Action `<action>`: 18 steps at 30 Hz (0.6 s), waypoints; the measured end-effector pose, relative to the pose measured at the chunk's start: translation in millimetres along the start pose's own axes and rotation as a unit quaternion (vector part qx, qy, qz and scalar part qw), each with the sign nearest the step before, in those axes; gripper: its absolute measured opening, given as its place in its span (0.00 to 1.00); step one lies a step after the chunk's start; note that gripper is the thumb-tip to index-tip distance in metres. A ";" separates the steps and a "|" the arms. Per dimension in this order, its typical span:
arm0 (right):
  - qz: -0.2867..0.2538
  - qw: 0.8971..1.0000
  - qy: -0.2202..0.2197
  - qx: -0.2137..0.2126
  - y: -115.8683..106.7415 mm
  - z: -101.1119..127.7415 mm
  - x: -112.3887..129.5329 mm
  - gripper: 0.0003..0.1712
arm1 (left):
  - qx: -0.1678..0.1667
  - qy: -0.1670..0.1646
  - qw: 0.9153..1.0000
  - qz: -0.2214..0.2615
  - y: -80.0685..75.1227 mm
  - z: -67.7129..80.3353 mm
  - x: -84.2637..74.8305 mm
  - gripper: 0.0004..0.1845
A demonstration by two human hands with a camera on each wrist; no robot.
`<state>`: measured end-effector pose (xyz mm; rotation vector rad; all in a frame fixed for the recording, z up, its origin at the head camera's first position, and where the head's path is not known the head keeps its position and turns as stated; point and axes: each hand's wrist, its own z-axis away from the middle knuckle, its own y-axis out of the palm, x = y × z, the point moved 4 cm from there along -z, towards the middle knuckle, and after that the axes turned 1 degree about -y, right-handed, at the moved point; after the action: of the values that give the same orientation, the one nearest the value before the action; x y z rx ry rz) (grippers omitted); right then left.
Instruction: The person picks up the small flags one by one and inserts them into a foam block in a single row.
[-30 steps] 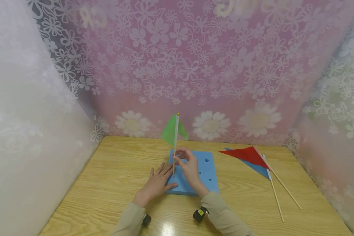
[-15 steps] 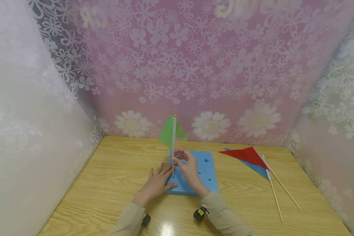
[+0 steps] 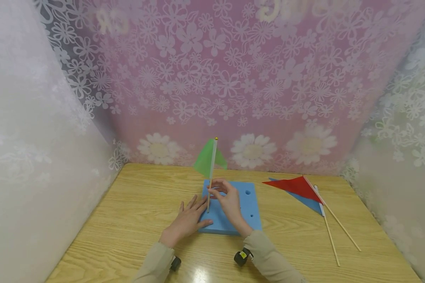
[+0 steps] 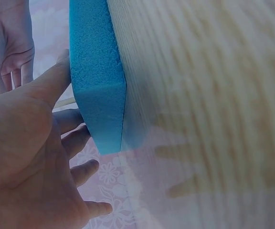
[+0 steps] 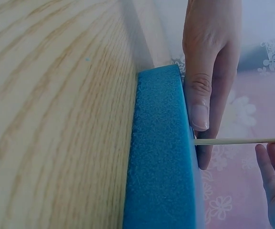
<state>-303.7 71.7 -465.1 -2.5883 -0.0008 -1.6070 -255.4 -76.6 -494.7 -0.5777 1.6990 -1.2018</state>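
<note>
A green flag point(image 3: 206, 159) on a thin wooden stick point(image 5: 237, 141) stands nearly upright, its top leaning slightly right in the head view. The stick's lower end meets a small hole in the left part of a blue foam block point(image 3: 221, 224). My right hand point(image 3: 230, 201) pinches the stick between thumb and fingertips, partway up below the cloth. My left hand point(image 3: 187, 220) lies spread with straight fingers over the block's left side, thumb on its front part. In the right wrist view, the left thumb and a finger lie beside the stick's base on the foam point(image 5: 163, 148).
Several holes dot the block, including a larger hole point(image 3: 248, 192) near its back right. On the wooden table point(image 3: 287, 243) to the right, a red flag point(image 3: 299, 186) lies across a blue flag point(image 3: 309, 202). Floral-patterned curtains point(image 3: 212, 78) enclose the table's back and sides.
The green flag's top tilts a little left, then back to the right, with its base staying at the same hole. My right hand shifts slightly right; the left hand stays still.
</note>
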 end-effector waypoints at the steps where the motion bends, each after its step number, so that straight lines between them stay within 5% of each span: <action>1: -0.002 1.000 0.000 -0.001 -0.3 0.1 -0.1 0.12 | 0.001 0.000 1.000 0.000 0.1 0.0 0.1 0.40; 18: 0.034 0.999 -0.027 0.005 -0.2 0.9 6.5 0.12 | 0.002 -0.002 1.000 0.002 -0.1 -0.2 -0.1 0.40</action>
<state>-299.9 71.6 -459.7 -2.5936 0.0731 -1.5094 -255.5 -76.5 -494.5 -0.5732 1.6923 -1.2004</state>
